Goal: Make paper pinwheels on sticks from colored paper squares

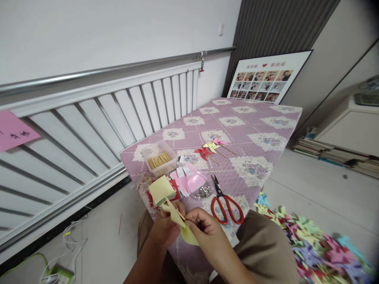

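Above the near end of the table, both hands hold a pale yellow piece of paper (189, 235), its flaps bent. My left hand (166, 227) is closed on its left side. On the other side, my right hand (207, 230) pinches it near the middle, where a thin light strip shows between the fingers, too small to name for sure. Just beyond lies a stack of coloured paper squares (161, 189), yellow on top. Red-handled scissors (220, 197) lie to the right, blades pointing away. A clear dish (204, 192) holds small shiny metal pieces.
A plastic box (161, 169) of wooden sticks stands at the table's left edge. Pink paper (189, 179) lies beside it. Red, yellow and pink pinwheels (211, 146) lie farther back. Many colourful pinwheels (314, 244) are heaped on the right. A white radiator (112, 118) borders the left.
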Motion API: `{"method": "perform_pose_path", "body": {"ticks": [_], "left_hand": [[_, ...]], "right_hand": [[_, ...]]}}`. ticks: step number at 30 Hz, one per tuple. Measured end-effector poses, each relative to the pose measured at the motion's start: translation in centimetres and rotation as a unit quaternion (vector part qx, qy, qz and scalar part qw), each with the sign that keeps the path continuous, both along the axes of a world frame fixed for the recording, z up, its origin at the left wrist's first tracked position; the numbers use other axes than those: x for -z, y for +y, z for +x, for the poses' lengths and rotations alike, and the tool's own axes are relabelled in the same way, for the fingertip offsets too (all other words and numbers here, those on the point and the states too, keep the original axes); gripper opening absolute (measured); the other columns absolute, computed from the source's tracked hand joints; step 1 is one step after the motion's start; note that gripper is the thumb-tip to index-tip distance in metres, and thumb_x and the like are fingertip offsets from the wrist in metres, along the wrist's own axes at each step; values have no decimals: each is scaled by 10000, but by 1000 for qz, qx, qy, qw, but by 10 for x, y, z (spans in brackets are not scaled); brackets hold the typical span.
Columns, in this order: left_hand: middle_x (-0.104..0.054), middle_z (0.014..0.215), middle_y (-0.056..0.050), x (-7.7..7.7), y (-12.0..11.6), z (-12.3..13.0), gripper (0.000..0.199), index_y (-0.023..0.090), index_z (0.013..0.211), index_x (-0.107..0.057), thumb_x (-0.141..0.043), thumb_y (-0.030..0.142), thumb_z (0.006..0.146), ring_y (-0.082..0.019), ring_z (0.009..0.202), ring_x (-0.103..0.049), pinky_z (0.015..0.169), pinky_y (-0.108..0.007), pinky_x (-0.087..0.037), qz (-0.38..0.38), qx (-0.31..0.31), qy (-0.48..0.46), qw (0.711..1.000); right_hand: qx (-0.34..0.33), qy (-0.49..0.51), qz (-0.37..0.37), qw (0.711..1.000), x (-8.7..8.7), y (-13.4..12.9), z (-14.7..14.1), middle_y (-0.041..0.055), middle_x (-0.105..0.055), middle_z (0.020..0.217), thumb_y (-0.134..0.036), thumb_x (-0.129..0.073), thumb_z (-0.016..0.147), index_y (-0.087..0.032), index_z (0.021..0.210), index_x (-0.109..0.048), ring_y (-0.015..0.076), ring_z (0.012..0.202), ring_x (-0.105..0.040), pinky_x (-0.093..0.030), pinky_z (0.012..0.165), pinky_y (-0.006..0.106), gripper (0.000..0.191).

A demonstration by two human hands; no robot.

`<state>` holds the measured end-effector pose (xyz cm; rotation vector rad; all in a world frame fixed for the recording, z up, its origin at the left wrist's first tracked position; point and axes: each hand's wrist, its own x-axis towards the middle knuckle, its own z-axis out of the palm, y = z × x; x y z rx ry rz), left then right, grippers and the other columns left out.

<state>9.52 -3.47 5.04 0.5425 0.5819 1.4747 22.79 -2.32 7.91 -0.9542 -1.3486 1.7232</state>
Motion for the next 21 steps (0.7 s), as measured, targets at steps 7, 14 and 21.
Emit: {"method": "perform_pose_path", "body": {"ticks": [7,14,21], "left_hand": [[-531,673,17,1,0,1,327,170,584,-569,-873,286,551,-93,569,-453,540,-241,-361,-11,-10,-8,1000],[-526,661,16,1,0,1,371,171,579,-542,-886,298,524,-97,565,-442,542,-249,-354,-22,-10,-11,1000],[-531,672,33,-1,1,2,304,170,619,-591,-865,294,574,-77,580,-470,561,-227,-351,1,-4,-34,999]], "right_hand": [[5,3,0,1000,-3,-1,-1,-66,-420,583,-362,-646,784,-188,707,-566,97,532,-358,-294,513,222,207],[14,-2,13,1000,-2,-1,-2,-64,-417,578,-359,-658,775,-189,687,-558,101,534,-365,-298,513,223,216],[24,-3,29,999,4,-2,-3,-63,-401,587,-399,-654,787,-190,704,-568,108,548,-365,-298,521,225,240]]}}
